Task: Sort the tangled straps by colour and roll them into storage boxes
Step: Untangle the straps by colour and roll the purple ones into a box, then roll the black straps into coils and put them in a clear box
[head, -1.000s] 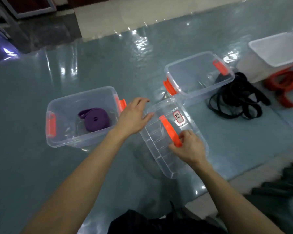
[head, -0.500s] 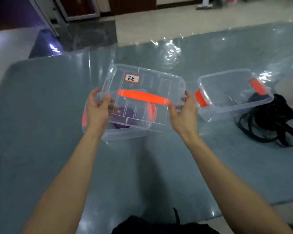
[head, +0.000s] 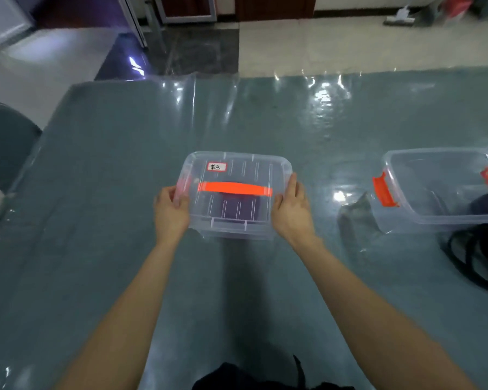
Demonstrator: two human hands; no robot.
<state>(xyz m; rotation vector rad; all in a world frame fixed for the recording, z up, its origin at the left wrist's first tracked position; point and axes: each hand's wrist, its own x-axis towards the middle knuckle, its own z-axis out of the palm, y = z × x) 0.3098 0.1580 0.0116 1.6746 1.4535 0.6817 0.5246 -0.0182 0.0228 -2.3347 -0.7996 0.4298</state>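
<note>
A clear lid (head: 254,170) with an orange handle and a small white label lies flat on top of a clear storage box (head: 237,230) at the table's middle. Through the lid a rolled purple strap (head: 237,211) shows dimly inside. My left hand (head: 171,211) grips the lid's left edge and my right hand (head: 292,211) grips its right edge. A second clear box (head: 406,204) with orange latches stands open at the right. Tangled black straps (head: 479,257) lie partly under and in front of it.
The table (head: 124,164) is covered in glossy blue-grey plastic sheeting; its left edge and far edge are near. A grey chair back (head: 3,144) stands at the left edge. Tiled floor lies beyond.
Both hands carried the lid from beside the box, over it, and lowered it onto the box with the purple strap. My view shifted left, so the white bin and orange straps left the frame.
</note>
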